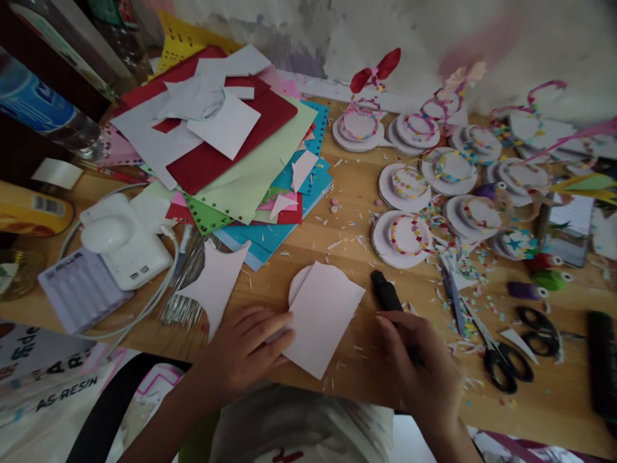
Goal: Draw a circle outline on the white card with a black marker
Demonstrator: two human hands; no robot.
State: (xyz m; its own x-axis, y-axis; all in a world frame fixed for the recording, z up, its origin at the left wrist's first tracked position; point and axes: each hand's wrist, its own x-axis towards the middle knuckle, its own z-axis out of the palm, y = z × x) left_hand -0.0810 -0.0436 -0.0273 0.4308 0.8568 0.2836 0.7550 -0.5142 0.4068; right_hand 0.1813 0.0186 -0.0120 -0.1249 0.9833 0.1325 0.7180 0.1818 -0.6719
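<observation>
A white rectangular piece of card point(325, 321) lies at a slant on the table in front of me. It partly covers a white round disc point(299, 283), whose curved edge shows at the upper left. My left hand point(250, 344) lies flat, its fingers stretched over the left edge of the card. To the right, my right hand point(419, 360) is wrapped round a black marker point(385, 292), its capped-looking end pointing away from me. The marker is apart from the card. Left of the card is a white cut-out scrap with curved edges point(216, 280).
Coloured sheets point(245, 186) are piled at the back left. Several white decorated disc pieces point(400, 241) stand at the right. Scissors point(504, 363) and paper bits lie near my right hand. A white charger point(123, 241) with cables and a lilac tray point(81, 289) sit left.
</observation>
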